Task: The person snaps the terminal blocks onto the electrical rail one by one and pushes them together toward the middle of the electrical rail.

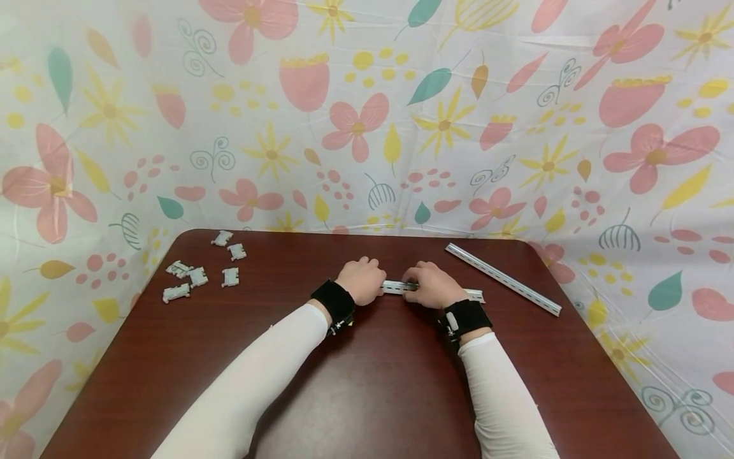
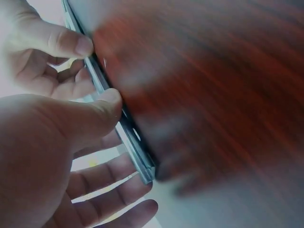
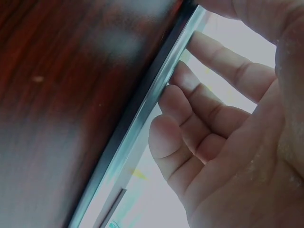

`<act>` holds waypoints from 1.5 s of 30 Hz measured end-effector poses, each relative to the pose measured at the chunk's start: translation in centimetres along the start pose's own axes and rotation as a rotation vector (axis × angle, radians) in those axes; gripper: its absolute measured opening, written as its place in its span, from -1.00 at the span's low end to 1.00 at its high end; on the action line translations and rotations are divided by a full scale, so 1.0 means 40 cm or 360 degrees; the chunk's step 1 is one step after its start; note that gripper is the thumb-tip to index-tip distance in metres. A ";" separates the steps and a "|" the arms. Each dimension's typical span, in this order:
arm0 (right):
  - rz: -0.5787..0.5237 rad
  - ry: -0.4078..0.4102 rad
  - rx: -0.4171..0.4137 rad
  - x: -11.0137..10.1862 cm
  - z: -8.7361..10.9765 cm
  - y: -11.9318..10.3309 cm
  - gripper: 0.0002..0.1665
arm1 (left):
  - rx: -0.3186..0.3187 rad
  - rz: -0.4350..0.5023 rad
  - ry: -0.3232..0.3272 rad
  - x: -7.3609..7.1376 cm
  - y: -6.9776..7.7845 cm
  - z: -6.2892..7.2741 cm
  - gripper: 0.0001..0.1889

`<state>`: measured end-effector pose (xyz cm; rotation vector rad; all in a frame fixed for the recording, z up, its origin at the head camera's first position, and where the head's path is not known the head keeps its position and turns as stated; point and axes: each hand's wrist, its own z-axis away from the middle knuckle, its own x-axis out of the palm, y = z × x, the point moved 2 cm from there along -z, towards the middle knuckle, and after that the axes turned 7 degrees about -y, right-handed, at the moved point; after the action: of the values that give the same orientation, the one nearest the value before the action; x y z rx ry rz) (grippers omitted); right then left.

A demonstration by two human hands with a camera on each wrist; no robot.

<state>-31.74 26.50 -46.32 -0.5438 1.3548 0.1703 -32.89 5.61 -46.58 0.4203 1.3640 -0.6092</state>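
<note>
A short slotted metal DIN rail (image 1: pixel 393 287) lies crosswise in front of me near the table's far side. My left hand (image 1: pixel 361 282) pinches it at its left end; in the left wrist view the thumb presses the near edge of the rail (image 2: pixel 135 149) and the fingers are behind it. My right hand (image 1: pixel 434 285) grips the same rail around its middle, and the right end sticks out past that hand. Seen from the right wrist, the fingertips (image 3: pixel 166 135) sit along the far edge of the rail (image 3: pixel 128 135); the thumb tip is out of frame.
A longer slotted rail (image 1: pixel 504 279) lies at a slant on the right of the dark wooden table (image 1: pixel 367 395). Several small light-grey plastic pieces (image 1: pixel 230 276) are scattered at the far left. A flower-patterned curtain (image 1: pixel 355 159) hangs behind and beside the table.
</note>
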 end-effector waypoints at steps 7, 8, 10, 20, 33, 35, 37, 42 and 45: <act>-0.0008 -0.0039 0.0065 -0.002 -0.007 -0.002 -0.66 | -0.0069 0.0034 0.0026 0.005 -0.061 0.056 -0.73; -0.0009 -0.0042 0.0071 -0.002 -0.008 -0.002 -0.66 | -0.0081 0.0043 0.0029 0.006 -0.072 0.065 -0.73; -0.0009 -0.0046 0.0073 -0.003 -0.008 -0.003 -0.66 | -0.0101 0.0067 0.0040 0.006 -0.092 0.082 -0.75; -0.0024 -0.0031 0.0006 -0.006 -0.023 -0.023 -0.68 | -0.0128 0.0092 0.0092 0.024 -0.169 0.153 -0.77; 0.0025 -0.0050 -0.0147 0.017 -0.077 -0.093 -0.71 | -0.0145 0.0148 0.0249 0.027 -0.246 0.262 -0.84; 0.0030 -0.0046 -0.0180 0.023 -0.086 -0.106 -0.72 | -0.0165 0.0171 0.0252 0.034 -0.259 0.273 -0.84; 0.0035 -0.0043 -0.0215 0.027 -0.095 -0.119 -0.72 | -0.0186 0.0189 0.0241 0.043 -0.273 0.281 -0.84; 0.0050 -0.0056 -0.0290 0.035 -0.119 -0.148 -0.72 | -0.0230 0.0218 0.0226 0.069 -0.305 0.299 -0.83; 0.0055 -0.0062 -0.0319 0.037 -0.134 -0.162 -0.71 | -0.0249 0.0243 0.0238 0.077 -0.321 0.315 -0.85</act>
<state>-33.37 18.12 -46.59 -0.6815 1.3171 0.3456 -30.89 -12.54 -46.61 0.4456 1.4951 -0.3482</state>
